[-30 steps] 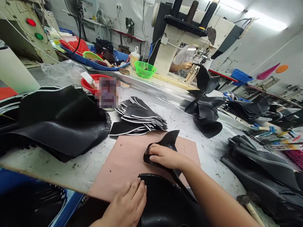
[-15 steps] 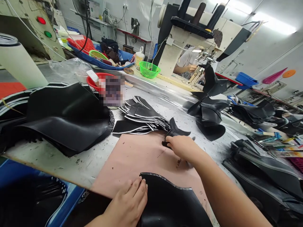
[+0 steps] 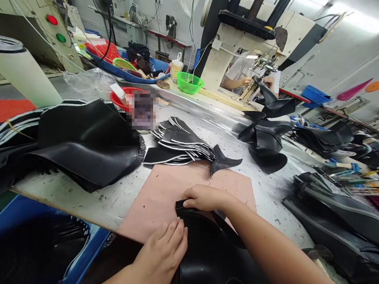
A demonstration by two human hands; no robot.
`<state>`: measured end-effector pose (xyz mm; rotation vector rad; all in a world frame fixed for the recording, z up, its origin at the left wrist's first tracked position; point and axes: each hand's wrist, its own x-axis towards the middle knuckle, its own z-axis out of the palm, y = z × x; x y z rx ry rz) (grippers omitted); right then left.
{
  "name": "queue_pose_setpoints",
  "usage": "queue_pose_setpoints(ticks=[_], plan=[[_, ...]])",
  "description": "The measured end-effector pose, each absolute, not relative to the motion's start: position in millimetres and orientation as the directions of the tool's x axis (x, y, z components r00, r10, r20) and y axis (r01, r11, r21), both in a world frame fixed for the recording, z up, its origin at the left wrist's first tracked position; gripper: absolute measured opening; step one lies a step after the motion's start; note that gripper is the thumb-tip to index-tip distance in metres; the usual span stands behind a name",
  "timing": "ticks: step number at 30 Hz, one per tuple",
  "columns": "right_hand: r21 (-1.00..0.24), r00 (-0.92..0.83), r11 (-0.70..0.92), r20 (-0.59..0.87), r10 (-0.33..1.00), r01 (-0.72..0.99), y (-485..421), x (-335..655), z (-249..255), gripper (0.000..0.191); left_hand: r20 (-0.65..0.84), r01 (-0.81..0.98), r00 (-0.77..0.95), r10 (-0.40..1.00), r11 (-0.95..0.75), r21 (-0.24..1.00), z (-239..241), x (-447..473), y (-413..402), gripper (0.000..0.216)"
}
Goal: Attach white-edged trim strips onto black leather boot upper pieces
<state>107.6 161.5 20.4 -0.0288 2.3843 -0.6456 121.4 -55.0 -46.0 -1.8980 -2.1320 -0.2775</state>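
Left hand (image 3: 166, 248): laid over the left side of a black sheet (image 3: 213, 252), fingers straight and side by side, probably to stop it sliding; its thumb is hidden, so whether it grips or merely presses cannot be told.
Right hand (image 3: 204, 197): narrow, thumb and fingers pinching the end of a black strip (image 3: 180, 205); the strip runs along the sheet's far edge and back beneath the right forearm, a hold that seems meant to guide that end.
Black sheet: far edge over the pink board (image 3: 156, 193), near part running out of view past the tabletop's (image 3: 97, 205) near edge; the board likely serves as a working surface.
Three-armed piece (image 3: 221, 161): across the board's far edge, against the right end of the white-edged stack (image 3: 189, 142), perhaps put there to free the board's middle.
White-edged stack: just beyond the board's far edge, fanned, presumably within easy reach.
Tabletop's left side: a large black pile (image 3: 85, 154); right side: a grey-black pile (image 3: 328, 221).
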Motion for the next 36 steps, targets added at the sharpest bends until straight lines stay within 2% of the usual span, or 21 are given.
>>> queue_pose_setpoints(ticks=[18, 27, 32, 36], plan=[[-0.385, -0.822, 0.909, -0.562, -0.093, 0.160, 161.3, 116.2, 25.5, 0.024, 0.309, 0.991, -0.078, 0.948, 0.106, -0.077, -31.2, 113.0, -47.4, 0.030], [-0.390, -0.811, 0.910, -0.573, -0.119, 0.142, 175.0, 122.9, 23.8, 0.019, 0.305, 0.986, -0.133, 0.943, 0.156, -0.053, -26.6, 110.0, -39.4, 0.025], [-0.336, -0.836, 0.930, -0.545, -0.063, 0.149, 167.3, 126.7, 21.4, 0.019, 0.268, 0.989, -0.115, 0.957, 0.134, -0.055, -23.0, 108.7, -35.7, 0.031], [-0.257, -0.857, 0.949, -0.514, 0.026, 0.183, 161.3, 128.8, 21.7, 0.025, 0.156, 0.995, -0.085, 0.984, 0.091, -0.036, -21.4, 109.2, -31.6, 0.046]])
